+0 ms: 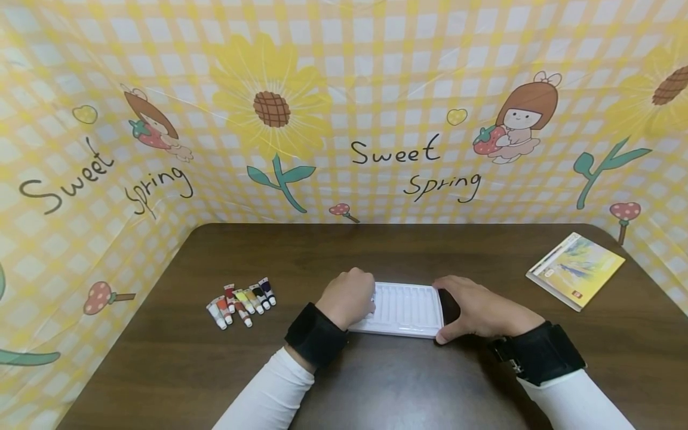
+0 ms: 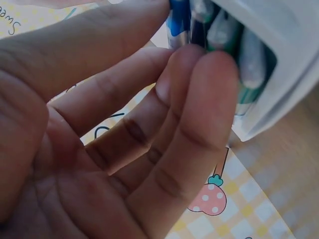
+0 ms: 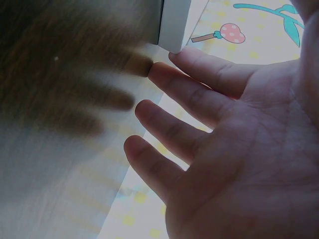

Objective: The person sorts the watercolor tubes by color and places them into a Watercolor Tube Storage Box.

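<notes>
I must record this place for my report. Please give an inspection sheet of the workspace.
Surface: brown table, shiny in front.
Job's things: white tray, with packed tubes in it.
Clutter: loose tubes at left, yellow book or box at right.
Grips: left grip has bent fingers at the packed tubes, pinch unclear; right grip holds the tray's right end.
Cables: nothing seen.
Surroundings: yellow checked cloth behind and at both sides.

Black script "Sweet Spring" on yellow-checked backdrop (image 1: 344, 65), left and centre; fragment of "Sweet" in left wrist view. Booklet (image 1: 586, 266) print too small to read.
</notes>
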{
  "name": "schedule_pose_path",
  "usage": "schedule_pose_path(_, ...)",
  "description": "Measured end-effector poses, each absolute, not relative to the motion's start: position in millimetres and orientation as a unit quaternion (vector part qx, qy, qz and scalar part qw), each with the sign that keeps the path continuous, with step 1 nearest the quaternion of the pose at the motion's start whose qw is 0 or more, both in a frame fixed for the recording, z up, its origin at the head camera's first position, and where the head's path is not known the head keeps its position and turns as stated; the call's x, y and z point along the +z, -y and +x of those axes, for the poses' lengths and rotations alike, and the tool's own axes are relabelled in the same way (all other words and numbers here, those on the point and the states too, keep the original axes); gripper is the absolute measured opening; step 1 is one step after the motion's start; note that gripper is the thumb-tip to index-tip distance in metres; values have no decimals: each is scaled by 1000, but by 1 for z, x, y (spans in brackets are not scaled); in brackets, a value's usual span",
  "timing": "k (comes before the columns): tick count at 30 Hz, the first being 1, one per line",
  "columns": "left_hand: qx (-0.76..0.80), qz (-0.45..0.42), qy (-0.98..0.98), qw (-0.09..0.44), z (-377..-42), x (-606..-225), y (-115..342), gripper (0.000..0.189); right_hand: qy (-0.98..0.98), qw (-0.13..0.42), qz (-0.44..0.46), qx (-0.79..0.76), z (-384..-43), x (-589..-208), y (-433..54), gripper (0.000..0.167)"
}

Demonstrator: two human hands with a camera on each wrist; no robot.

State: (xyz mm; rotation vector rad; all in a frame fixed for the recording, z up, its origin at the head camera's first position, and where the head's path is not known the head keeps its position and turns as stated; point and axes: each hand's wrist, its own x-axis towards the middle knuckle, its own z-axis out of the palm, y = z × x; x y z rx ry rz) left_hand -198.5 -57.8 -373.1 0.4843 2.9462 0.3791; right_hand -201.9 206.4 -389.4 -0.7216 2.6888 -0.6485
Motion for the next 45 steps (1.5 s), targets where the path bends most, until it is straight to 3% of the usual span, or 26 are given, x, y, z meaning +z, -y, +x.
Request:
schedule_pose_path(25, 81, 168, -982, 39, -195, -376, 53, 12, -930, 139, -258, -223, -201, -388, -205, 99)
schedule_pose_path(37, 155, 193, -964, 102, -200, -371, 68, 3, -928, 139, -261, -225, -200, -389, -206, 100)
schedule_pose_path(45, 157, 187, -963, 109, -200, -368, 69, 20, -929, 141, -257, -227, -201, -389, -206, 100)
